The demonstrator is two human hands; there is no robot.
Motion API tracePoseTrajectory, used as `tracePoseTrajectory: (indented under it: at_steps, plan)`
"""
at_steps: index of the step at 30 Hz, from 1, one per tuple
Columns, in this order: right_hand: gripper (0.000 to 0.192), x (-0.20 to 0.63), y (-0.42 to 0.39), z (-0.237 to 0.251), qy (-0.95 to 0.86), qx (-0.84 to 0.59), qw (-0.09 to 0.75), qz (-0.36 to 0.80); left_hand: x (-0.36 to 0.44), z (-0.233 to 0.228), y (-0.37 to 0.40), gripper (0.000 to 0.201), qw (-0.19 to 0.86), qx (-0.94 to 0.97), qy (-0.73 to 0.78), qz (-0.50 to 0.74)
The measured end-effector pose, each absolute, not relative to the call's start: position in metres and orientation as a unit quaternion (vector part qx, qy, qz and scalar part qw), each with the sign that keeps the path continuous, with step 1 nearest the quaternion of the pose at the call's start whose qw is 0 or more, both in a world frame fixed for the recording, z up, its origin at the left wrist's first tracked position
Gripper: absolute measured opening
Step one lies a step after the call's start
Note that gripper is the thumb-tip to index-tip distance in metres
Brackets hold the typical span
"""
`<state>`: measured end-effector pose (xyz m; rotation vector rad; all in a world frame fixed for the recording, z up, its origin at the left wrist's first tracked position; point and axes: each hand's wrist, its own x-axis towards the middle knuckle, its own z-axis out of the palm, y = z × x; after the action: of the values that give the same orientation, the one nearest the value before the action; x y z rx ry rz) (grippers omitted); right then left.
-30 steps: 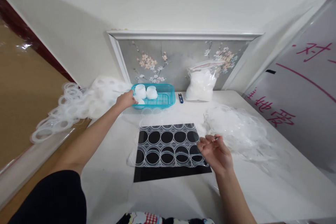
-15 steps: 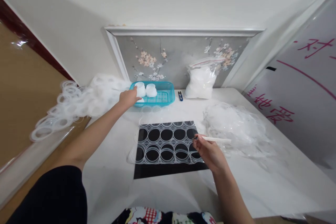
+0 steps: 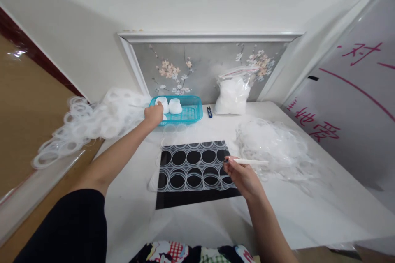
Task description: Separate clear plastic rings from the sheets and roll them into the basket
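At the basket (image 3: 191,111), the left hand (image 3: 153,114) curls on a cup (image 3: 162,104); the right hand (image 3: 240,174) pinches a stick (image 3: 249,161) over the sheet (image 3: 193,166).

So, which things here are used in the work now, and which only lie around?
In use:
left hand at white cup in blue basket
right hand holding white stick
clear ring sheet

Lying about:
small clippers
zip bag
ring-scrap piles
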<state>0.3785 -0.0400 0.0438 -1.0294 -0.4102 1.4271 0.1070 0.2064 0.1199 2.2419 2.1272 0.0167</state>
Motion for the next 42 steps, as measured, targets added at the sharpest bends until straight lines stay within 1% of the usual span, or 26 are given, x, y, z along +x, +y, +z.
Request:
tracePoseTrajectory:
  at_steps: [3,7,15,18,20,22,25,27,29,32,35,37,39,42]
  plan:
    - [0.03,0.377,-0.041,0.047,-0.166,-0.449,0.618,0.624,0.106,0.124,0.206,0.068,-0.017,0.708,0.706,-0.003]
    - [0.031,0.377,-0.041,0.048,-0.151,-0.449,0.617,0.628,0.101,0.13,0.208,0.067,-0.034,0.701,0.712,-0.012]
    - [0.03,0.378,-0.041,0.045,-0.17,-0.438,0.617,0.632,0.084,0.143,0.212,0.066,-0.024,0.684,0.729,0.012]
    - [0.03,0.379,-0.041,0.044,-0.173,-0.437,0.615,0.633,0.07,0.154,0.216,0.072,0.013,0.666,0.743,0.066]
    - [0.03,0.378,-0.041,0.043,-0.186,-0.452,0.614,0.62,0.061,0.164,0.217,0.076,0.048,0.656,0.745,0.115]
    - [0.027,0.377,-0.042,0.042,-0.247,-0.495,0.6,0.578,0.053,0.175,0.213,0.078,0.081,0.652,0.738,0.152]
    - [0.013,0.373,-0.042,0.036,-0.425,-0.575,0.54,0.444,0.051,0.191,0.196,0.076,0.145,0.651,0.719,0.197]
    - [0.006,0.369,-0.041,0.029,-0.526,-0.597,0.495,0.351,0.056,0.198,0.179,0.07,0.22,0.648,0.69,0.237]
    - [0.013,0.365,-0.04,0.02,-0.585,-0.597,0.46,0.3,0.064,0.2,0.16,0.062,0.333,0.633,0.639,0.283]
    - [0.027,0.361,-0.036,0.008,-0.618,-0.601,0.422,0.281,0.077,0.193,0.132,0.058,0.489,0.593,0.559,0.31]
    - [0.037,0.357,-0.034,0.007,-0.607,-0.627,0.414,0.259,0.088,0.18,0.106,0.063,0.598,0.547,0.496,0.313]
    - [0.037,0.354,-0.036,0.016,-0.594,-0.636,0.427,0.245,0.095,0.171,0.092,0.062,0.643,0.527,0.463,0.306]
    - [0.031,0.349,-0.04,0.033,-0.582,-0.621,0.457,0.259,0.101,0.163,0.079,0.059,0.67,0.524,0.439,0.291]
    - [0.028,0.337,-0.05,0.065,-0.572,-0.537,0.493,0.376,0.111,0.156,0.063,0.056,0.689,0.531,0.413,0.269]
